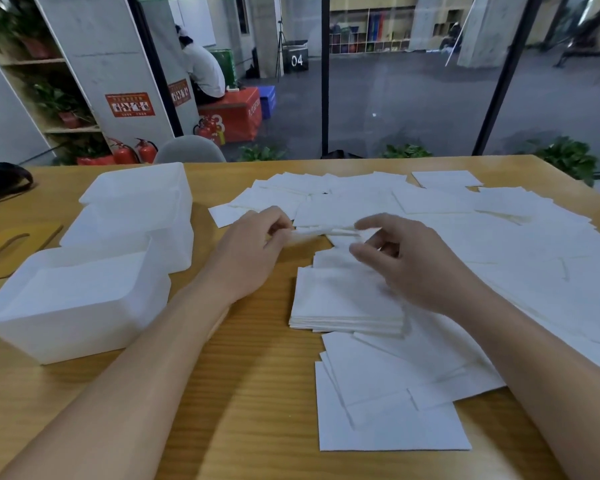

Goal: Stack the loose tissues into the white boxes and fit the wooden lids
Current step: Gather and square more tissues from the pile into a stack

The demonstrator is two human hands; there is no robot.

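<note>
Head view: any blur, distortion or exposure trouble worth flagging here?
Head view: motion blur smears the tissue between the left hand and right hand; wide-angle bending shows in the table edge and window frames; white boxes and loose tissues lose detail; soft arm shadows, no glare.

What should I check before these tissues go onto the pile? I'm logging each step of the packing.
1. Left hand pinches the tissue bundle: ok.
2. Right hand grips the bundle's other end: cannot tell, fingers blurred.
3. Squared tissue stack lies below the hands: ok.
4. Nearest white box open and within reach: ok.
5. Wooden lid at hand by the boxes: ok.
6. Loose tissues all gathered: not ok, many spread.
</note>
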